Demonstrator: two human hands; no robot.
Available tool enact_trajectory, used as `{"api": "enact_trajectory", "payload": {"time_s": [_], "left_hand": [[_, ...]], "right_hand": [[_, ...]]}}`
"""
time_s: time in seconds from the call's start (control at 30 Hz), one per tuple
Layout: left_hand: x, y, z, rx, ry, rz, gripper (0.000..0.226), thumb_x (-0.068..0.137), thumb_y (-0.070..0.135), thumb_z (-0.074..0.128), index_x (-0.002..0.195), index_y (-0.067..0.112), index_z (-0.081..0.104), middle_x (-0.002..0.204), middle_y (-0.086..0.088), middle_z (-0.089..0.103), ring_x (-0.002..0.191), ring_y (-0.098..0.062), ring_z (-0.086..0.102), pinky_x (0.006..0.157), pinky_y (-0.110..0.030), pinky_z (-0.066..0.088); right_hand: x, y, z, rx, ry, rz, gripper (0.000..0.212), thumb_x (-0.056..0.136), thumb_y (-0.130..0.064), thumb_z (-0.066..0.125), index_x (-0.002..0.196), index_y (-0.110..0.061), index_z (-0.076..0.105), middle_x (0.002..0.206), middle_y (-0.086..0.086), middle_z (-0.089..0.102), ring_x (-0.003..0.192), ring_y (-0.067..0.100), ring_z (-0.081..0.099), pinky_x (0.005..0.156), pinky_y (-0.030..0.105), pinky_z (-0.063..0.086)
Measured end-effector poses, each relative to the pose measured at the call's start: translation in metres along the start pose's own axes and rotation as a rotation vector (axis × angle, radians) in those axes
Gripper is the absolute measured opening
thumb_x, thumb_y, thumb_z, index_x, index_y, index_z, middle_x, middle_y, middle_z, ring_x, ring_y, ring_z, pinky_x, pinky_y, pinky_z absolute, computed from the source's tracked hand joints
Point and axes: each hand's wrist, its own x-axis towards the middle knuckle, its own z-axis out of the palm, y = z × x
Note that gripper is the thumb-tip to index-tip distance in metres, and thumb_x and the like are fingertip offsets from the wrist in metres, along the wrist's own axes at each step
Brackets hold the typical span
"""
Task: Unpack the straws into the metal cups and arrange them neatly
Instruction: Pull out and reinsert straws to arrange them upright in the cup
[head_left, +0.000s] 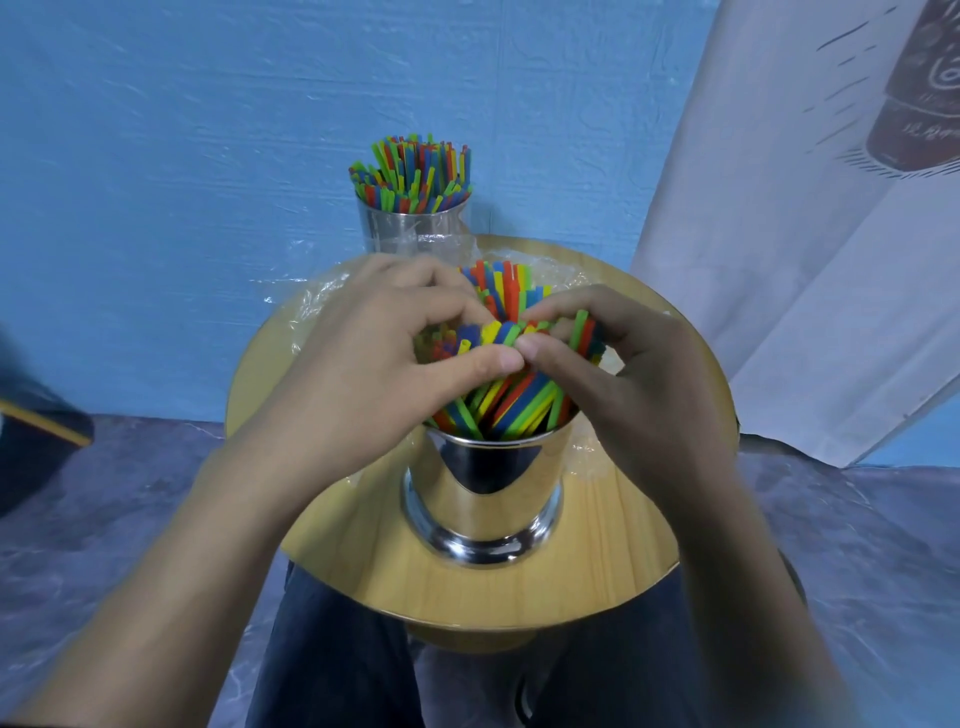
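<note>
A shiny metal cup (483, 499) stands near the front of a round wooden table (613, 551). It is packed with coloured straws (511, 402) that fan out above its rim. My left hand (384, 353) and my right hand (628, 374) curl round the top of this bundle from either side, thumbs meeting at the front. A second metal cup (410, 231) stands at the table's far edge, full of upright straws (415, 174).
Crumpled clear plastic wrapping (317, 299) lies on the table behind the near cup. A blue wall rises close behind. A white printed cloth (810, 234) hangs at the right. My dark trousers (337, 665) show under the table's front edge.
</note>
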Motion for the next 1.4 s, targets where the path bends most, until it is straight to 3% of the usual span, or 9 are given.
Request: {"api": "enact_trajectory", "payload": {"time_s": [0.13, 0.23, 0.4, 0.47, 0.57, 0.77, 1.03, 1.23, 1.4], "left_hand": [[0.002, 0.003, 0.003, 0.123, -0.041, 0.019, 0.045, 0.073, 0.075, 0.065, 0.097, 0.038, 0.073, 0.107, 0.021, 0.054, 0.111, -0.006, 0.041, 0.091, -0.025, 0.035], [0.003, 0.003, 0.006, 0.192, -0.025, 0.03, 0.038, 0.077, 0.063, 0.075, 0.099, 0.033, 0.075, 0.109, 0.019, 0.051, 0.112, -0.01, 0.04, 0.094, -0.027, 0.031], [0.002, 0.002, 0.008, 0.216, -0.007, 0.037, 0.04, 0.081, 0.064, 0.072, 0.101, 0.029, 0.077, 0.111, 0.017, 0.051, 0.112, -0.009, 0.039, 0.095, -0.027, 0.031], [0.002, 0.006, 0.008, 0.216, -0.031, 0.03, 0.052, 0.073, 0.076, 0.064, 0.103, 0.035, 0.076, 0.112, 0.017, 0.051, 0.112, -0.008, 0.037, 0.096, -0.029, 0.031], [0.004, 0.014, 0.012, 0.278, -0.044, 0.039, 0.067, 0.067, 0.085, 0.051, 0.106, 0.037, 0.076, 0.116, 0.014, 0.052, 0.118, -0.014, 0.04, 0.102, -0.034, 0.032], [0.009, 0.022, 0.014, 0.404, -0.056, 0.031, 0.067, 0.072, 0.079, 0.052, 0.106, 0.027, 0.08, 0.108, 0.009, 0.059, 0.116, -0.025, 0.046, 0.099, -0.041, 0.033], [0.007, 0.017, 0.008, 0.294, -0.114, -0.009, 0.052, 0.077, 0.066, 0.053, 0.099, 0.026, 0.077, 0.102, 0.013, 0.067, 0.118, -0.019, 0.043, 0.101, -0.04, 0.037], [0.01, 0.008, 0.004, 0.093, -0.12, -0.031, 0.03, 0.083, 0.056, 0.072, 0.096, 0.029, 0.078, 0.106, 0.017, 0.067, 0.119, -0.012, 0.043, 0.1, -0.028, 0.035], [0.012, 0.004, 0.002, 0.023, -0.143, -0.059, 0.035, 0.076, 0.062, 0.065, 0.097, 0.037, 0.077, 0.112, 0.018, 0.067, 0.12, -0.006, 0.043, 0.104, -0.029, 0.038]], "right_hand": [[-0.002, 0.006, 0.0, -0.004, 0.022, -0.034, 0.022, 0.089, -0.041, 0.075, 0.11, -0.039, 0.069, 0.1, -0.016, 0.068, 0.105, 0.013, 0.065, 0.088, 0.036, 0.055], [-0.006, 0.01, -0.005, 0.043, 0.09, -0.052, 0.03, 0.086, -0.037, 0.079, 0.114, -0.038, 0.067, 0.114, -0.016, 0.062, 0.107, 0.013, 0.062, 0.088, 0.025, 0.052], [-0.013, 0.022, -0.017, 0.077, 0.07, 0.059, 0.024, 0.085, -0.038, 0.079, 0.106, -0.034, 0.069, 0.09, -0.009, 0.066, 0.079, 0.013, 0.063, 0.074, 0.034, 0.056], [-0.013, 0.023, -0.018, 0.074, 0.048, 0.08, 0.022, 0.085, -0.039, 0.078, 0.104, -0.031, 0.071, 0.088, -0.006, 0.068, 0.081, 0.015, 0.065, 0.074, 0.038, 0.057], [-0.011, 0.023, -0.015, 0.098, 0.047, 0.087, 0.017, 0.086, -0.037, 0.079, 0.1, -0.028, 0.074, 0.088, -0.011, 0.067, 0.08, 0.01, 0.064, 0.071, 0.028, 0.052], [-0.009, 0.017, -0.007, 0.096, 0.048, 0.06, 0.016, 0.087, -0.029, 0.08, 0.098, -0.033, 0.069, 0.099, -0.015, 0.065, 0.096, 0.011, 0.061, 0.074, 0.02, 0.048], [-0.012, 0.02, -0.008, 0.052, 0.03, 0.05, 0.028, 0.089, -0.029, 0.08, 0.11, -0.034, 0.062, 0.106, -0.022, 0.063, 0.108, 0.012, 0.06, 0.082, 0.029, 0.054], [-0.007, 0.019, -0.01, 0.15, -0.031, 0.033, 0.015, 0.092, -0.022, 0.076, 0.1, -0.033, 0.07, 0.101, -0.01, 0.072, 0.102, 0.018, 0.065, 0.089, 0.032, 0.054], [-0.003, 0.015, -0.011, 0.224, -0.067, 0.012, 0.006, 0.095, -0.016, 0.073, 0.098, -0.021, 0.073, 0.099, -0.002, 0.075, 0.099, 0.023, 0.069, 0.091, 0.039, 0.055]]}}
